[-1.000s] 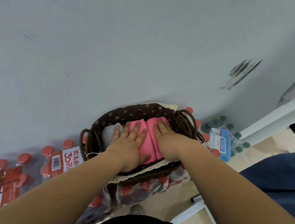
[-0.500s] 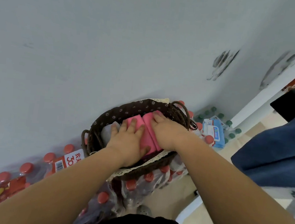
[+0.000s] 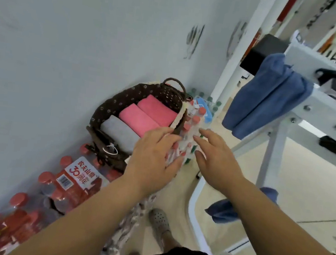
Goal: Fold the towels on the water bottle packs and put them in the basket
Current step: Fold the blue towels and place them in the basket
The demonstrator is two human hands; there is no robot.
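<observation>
Against the pale wall [image 3: 68, 42], the basket [image 3: 124, 99] sits on top of the water bottle packs [image 3: 73, 179] and already holds three folded towels side by side: two pink towels [image 3: 156, 110] toward its far end and a grey towel [image 3: 118, 132] nearer the person. Both hands hold nothing. The left hand [image 3: 155, 159] is spread flat over the basket's near rim (whether it touches the lace trim I cannot tell), and the right hand [image 3: 217, 162] hovers beside it with fingers relaxed and apart. No loose towel shows on the packs in view, so this part of the job looks done. A blue towel [image 3: 267, 96] draped over the white frame [image 3: 271, 156] to the right may be what is left. The basket looks close to full. Room is tight on the wall side and around the looped handle [image 3: 174, 82], while open floor [image 3: 303, 184] lies between basket and frame for reaching right.
</observation>
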